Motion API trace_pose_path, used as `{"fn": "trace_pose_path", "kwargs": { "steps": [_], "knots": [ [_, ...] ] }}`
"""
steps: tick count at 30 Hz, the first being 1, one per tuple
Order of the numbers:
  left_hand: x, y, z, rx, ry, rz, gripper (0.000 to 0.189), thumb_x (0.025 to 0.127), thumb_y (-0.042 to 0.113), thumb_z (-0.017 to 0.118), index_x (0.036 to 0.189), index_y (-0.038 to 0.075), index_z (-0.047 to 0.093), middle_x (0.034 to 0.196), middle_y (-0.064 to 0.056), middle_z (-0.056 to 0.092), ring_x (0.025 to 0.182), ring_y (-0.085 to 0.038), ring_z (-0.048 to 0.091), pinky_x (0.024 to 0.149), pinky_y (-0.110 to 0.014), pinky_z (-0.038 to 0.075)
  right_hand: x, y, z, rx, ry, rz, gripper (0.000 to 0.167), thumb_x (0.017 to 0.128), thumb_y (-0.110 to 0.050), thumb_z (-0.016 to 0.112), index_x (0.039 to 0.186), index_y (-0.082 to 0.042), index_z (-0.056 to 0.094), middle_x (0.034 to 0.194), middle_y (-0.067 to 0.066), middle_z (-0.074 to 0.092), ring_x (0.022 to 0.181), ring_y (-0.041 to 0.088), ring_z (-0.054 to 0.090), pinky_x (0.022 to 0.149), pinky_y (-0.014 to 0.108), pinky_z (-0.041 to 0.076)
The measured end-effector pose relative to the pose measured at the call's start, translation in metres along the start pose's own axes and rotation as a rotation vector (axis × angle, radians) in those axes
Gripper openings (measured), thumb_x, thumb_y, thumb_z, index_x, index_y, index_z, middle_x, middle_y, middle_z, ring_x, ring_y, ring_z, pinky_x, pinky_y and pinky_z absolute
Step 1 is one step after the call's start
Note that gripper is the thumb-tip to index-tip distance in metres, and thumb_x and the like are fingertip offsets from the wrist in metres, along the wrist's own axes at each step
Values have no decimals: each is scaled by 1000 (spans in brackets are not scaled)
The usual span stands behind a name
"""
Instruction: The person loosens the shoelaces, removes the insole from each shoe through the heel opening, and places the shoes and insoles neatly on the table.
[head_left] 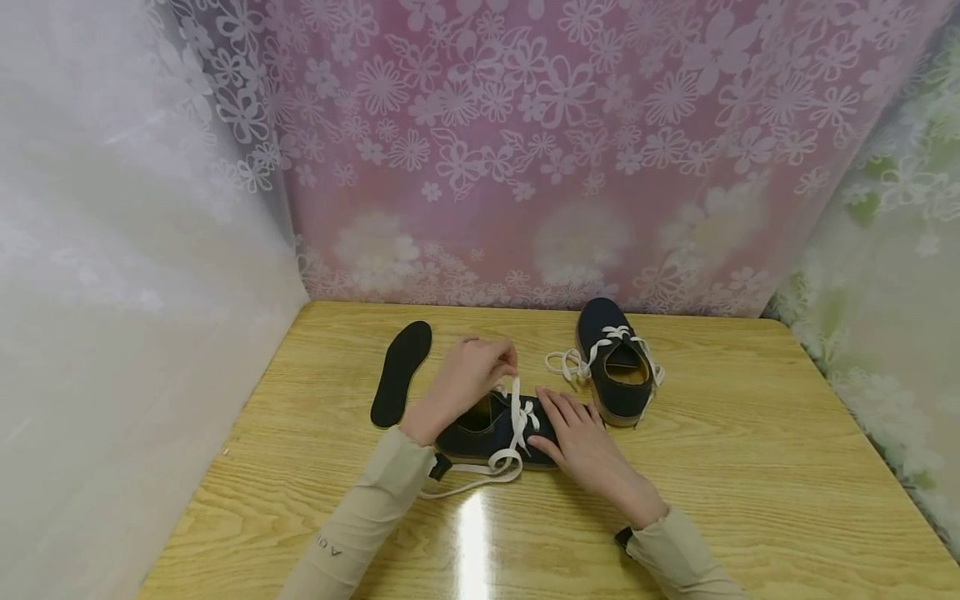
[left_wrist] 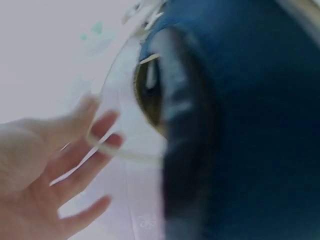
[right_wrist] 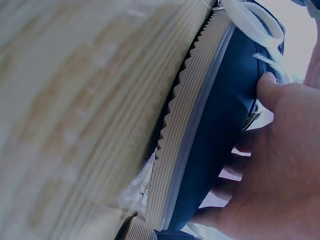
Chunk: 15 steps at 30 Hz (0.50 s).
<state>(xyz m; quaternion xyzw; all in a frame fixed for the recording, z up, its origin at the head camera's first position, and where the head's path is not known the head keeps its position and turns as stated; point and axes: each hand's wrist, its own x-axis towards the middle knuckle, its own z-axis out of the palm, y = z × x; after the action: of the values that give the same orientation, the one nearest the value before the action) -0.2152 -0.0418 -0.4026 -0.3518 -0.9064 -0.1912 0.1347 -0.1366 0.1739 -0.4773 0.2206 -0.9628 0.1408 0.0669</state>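
A dark navy lace-up shoe (head_left: 467, 444) lies across the middle of the table, toe to the right. My left hand (head_left: 471, 368) is raised over its opening and pinches a white shoelace (head_left: 516, 398) between thumb and fingers, drawing it upward from the eyelets. In the left wrist view that lace (left_wrist: 131, 156) runs past the fingers beside the shoe's collar. My right hand (head_left: 588, 446) rests on the toe with extended fingers over the top. The right wrist view shows its thumb (right_wrist: 268, 90) against the upper, above the ribbed sole edge (right_wrist: 185, 135).
A matching shoe (head_left: 602, 321) with loose white laces stands behind to the right, toe toward the pink floral curtain (head_left: 480, 167). To the left lies a black insole (head_left: 402, 375). The other lace end (head_left: 465, 487) trails onto the wooden table (head_left: 750, 433).
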Motion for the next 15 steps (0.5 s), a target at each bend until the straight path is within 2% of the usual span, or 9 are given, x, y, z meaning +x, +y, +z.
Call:
{"fn": "trace_pose_path", "kwargs": {
  "steps": [3, 4, 6, 8, 11, 15],
  "knots": [
    [7, 2, -5, 29, 136, -39, 9, 96, 24, 71, 96, 16, 68, 85, 3, 75, 73, -13, 70, 100, -48, 50, 0, 0, -1, -2, 3, -2, 73, 100, -41, 62, 157, -5, 35, 154, 17, 44, 141, 42, 41, 107, 69, 35],
    [8, 2, -7, 29, 162, -48, 9, 96, 23, 71, 97, 16, 68, 86, 2, 76, 74, -13, 71, 100, -48, 50, 0, 0, -1, -3, 5, -3, 73, 100, -41, 62, 157, -5, 36, 154, 17, 44, 141, 42, 41, 106, 69, 36],
    [9, 3, -8, 30, 170, -53, 9, 97, 23, 71, 100, 15, 68, 89, 1, 76, 77, -14, 72, 100, -46, 51, 1, -1, -1, -3, 8, -4, 73, 100, -41, 63, 157, -5, 36, 154, 17, 45, 141, 43, 42, 106, 69, 36],
    [8, 4, -7, 21, 129, -47, 8, 98, 22, 70, 102, 16, 68, 92, 2, 76, 79, -13, 72, 100, -46, 51, 1, -1, -1, -5, 10, -7, 73, 100, -41, 63, 157, -4, 37, 154, 18, 45, 140, 43, 42, 106, 69, 36],
    [4, 3, -3, 9, 24, -27, 13, 99, 22, 68, 111, 16, 69, 103, 1, 75, 87, -15, 72, 101, -46, 50, 1, 0, -1, -11, 12, -11, 73, 99, -40, 63, 156, -4, 37, 154, 18, 45, 140, 43, 42, 106, 69, 36],
    [-3, 1, 2, 5, -86, 0, 22, 101, 29, 66, 118, 16, 70, 117, -2, 71, 97, -18, 70, 99, -44, 52, 1, 0, -1, -16, 14, -17, 73, 99, -41, 63, 156, -3, 37, 153, 18, 45, 140, 44, 42, 106, 70, 36]
  ]
}}
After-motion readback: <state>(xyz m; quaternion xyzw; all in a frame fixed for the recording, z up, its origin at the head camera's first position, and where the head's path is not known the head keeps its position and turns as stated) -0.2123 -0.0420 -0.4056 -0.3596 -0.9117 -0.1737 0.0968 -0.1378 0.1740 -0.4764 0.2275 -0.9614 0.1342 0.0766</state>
